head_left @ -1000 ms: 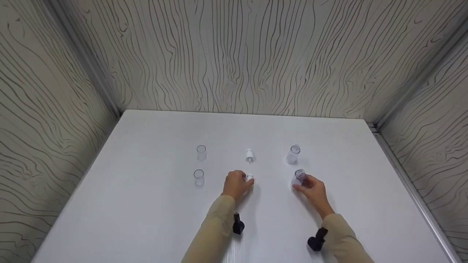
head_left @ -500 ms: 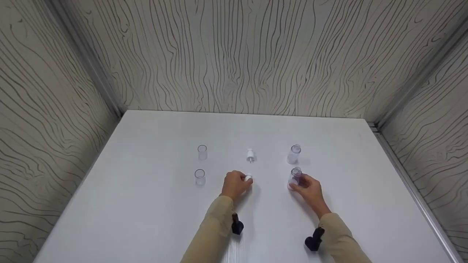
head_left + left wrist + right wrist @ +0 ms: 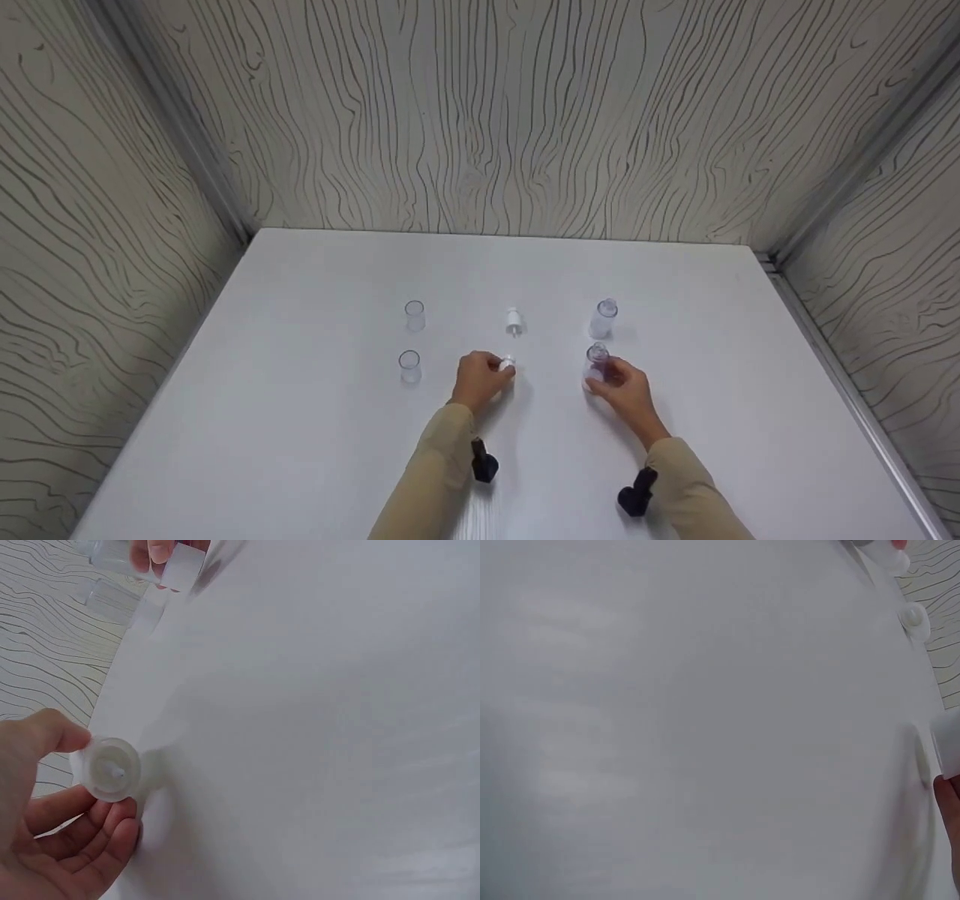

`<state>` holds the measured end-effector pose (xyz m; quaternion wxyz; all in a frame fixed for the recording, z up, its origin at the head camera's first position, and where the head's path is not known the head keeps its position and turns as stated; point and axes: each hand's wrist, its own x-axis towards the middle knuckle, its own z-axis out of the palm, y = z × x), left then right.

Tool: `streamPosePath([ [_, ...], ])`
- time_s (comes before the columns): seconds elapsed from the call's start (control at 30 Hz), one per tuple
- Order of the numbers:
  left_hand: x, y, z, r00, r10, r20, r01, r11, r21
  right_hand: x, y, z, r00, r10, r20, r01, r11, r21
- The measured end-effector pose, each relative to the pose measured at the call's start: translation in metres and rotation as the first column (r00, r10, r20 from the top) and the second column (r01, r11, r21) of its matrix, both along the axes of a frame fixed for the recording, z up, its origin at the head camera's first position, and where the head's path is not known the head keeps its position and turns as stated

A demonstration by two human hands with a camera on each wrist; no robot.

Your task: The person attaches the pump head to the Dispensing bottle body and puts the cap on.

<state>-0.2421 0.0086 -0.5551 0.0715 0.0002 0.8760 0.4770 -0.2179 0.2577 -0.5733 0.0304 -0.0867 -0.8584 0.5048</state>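
Observation:
Between thumb and fingers, my left hand (image 3: 478, 382) pinches a white pump head (image 3: 508, 363) near the middle of the table. Its hollow round underside, with a small nozzle inside, faces the camera in the left wrist view. To the right, my right hand (image 3: 628, 394) grips a clear bottle (image 3: 596, 363) with an uncapped neck; the bottle is upright. That bottle's white base (image 3: 948, 744) shows at the right edge of the right wrist view, with only part of the hand visible. A gap separates the bottle from the pump head.
Behind the left hand, a second white pump head (image 3: 513, 321) stands on the white table (image 3: 300, 435). A second clear bottle (image 3: 602, 321) stands behind the held one. On the left are two clear cups, a far cup (image 3: 415, 319) and a near cup (image 3: 410, 369).
My right hand has moved left with the bottle, closer to the left hand. The left hand has shifted slightly left, still pinching the pump head.

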Motion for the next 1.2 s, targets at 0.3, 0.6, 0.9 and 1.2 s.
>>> streamPosePath([
  [0.3, -0.001, -0.002, 0.000, 1.000, 0.024, -0.003, -0.024, 0.999, 0.028, -0.001, -0.008, 0.000, 0.999, 0.029, -0.024, -0.030, 0.999, -0.026],
  [0.6, -0.003, -0.003, -0.001, 0.999, 0.023, -0.034, -0.022, 0.999, 0.036, -0.002, -0.015, -0.001, 0.997, 0.064, -0.042, -0.066, 0.996, -0.054],
  [0.9, -0.006, -0.004, 0.001, 0.997, 0.060, -0.055, -0.054, 0.994, 0.098, -0.003, -0.024, 0.004, 0.993, 0.114, -0.002, -0.114, 0.992, -0.057],
  [1.2, -0.007, -0.004, 0.000, 0.994, 0.101, -0.036, -0.096, 0.987, 0.128, -0.005, -0.034, 0.002, 0.986, 0.158, -0.041, -0.161, 0.984, -0.077],
])
